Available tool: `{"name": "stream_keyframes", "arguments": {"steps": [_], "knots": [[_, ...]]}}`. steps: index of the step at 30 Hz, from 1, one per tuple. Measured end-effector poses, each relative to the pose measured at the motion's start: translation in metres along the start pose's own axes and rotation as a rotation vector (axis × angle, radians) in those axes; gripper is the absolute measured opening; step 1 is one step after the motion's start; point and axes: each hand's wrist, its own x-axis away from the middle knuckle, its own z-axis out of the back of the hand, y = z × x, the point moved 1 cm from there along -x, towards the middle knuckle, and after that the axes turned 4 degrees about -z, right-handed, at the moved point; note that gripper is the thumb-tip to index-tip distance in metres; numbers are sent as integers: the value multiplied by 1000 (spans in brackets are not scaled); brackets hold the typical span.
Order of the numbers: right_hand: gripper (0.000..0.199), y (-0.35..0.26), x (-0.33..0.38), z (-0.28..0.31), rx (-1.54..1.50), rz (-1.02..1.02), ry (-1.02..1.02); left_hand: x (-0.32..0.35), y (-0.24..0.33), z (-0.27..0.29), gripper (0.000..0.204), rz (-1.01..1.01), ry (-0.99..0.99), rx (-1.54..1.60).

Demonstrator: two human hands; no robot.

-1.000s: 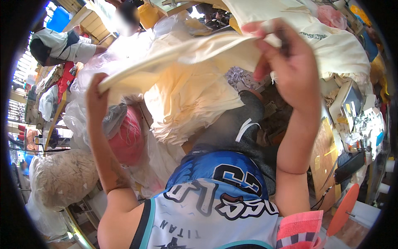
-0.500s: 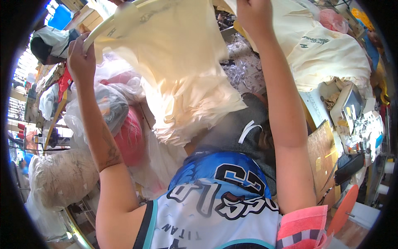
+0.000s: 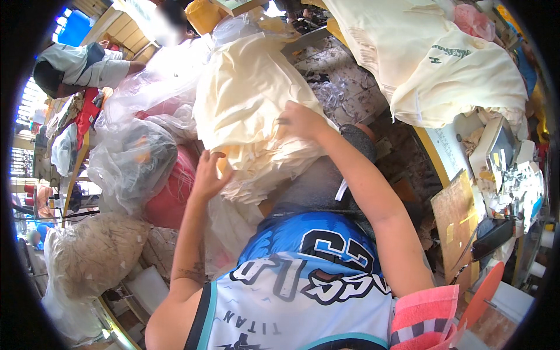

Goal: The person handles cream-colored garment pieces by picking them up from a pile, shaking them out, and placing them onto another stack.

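Observation:
A stack of cream cloth pieces (image 3: 251, 76) lies in front of me, its many layered edges fanned out toward my lap. Beside its near left edge is my left hand (image 3: 210, 175), fingers apart and curved, with the fingertips close to the layers. My right hand (image 3: 304, 121) rests on the right part of the stack, fingers loosely spread on the top cloth; whether they pinch a layer is hard to see. Farther right, another pile of cream cloth (image 3: 461, 76) with a dark print drapes over a work surface.
Clear plastic bags (image 3: 137, 157) and a red bundle (image 3: 175, 198) crowd the left, above a stuffed pale sack (image 3: 96, 251). At right are a brown board (image 3: 455, 210), a black pouch (image 3: 493, 238) and an orange disc (image 3: 483, 294). Another person (image 3: 76, 67) bends at far left.
Both hands have let go of the raised cream cloth and come down toward me, onto and beside the stack. The cream pile at right now reaches farther left.

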Motion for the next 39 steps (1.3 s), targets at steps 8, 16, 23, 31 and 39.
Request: {"name": "stream_keyframes", "arguments": {"steps": [8, 16, 23, 31, 39], "knots": [[22, -19, -42, -5, 7, -242, 263, -17, -32, -17, 40, 177, 304, 133], [20, -21, -35, -31, -67, -75, -11, -46, -63, 3, 34, 481, 298, 586], [22, -6, -45, -61, 141, -169, -56, -49, -22, 14, 40, 87, 167, 7], [18, -7, 13, 74, 49, -52, 278, -37, -2, 49, 34, 31, 124, -78], [26, 25, 139, 35, 253, -103, -35, 11, 16, 24, 43, 117, -633, -39]]}}
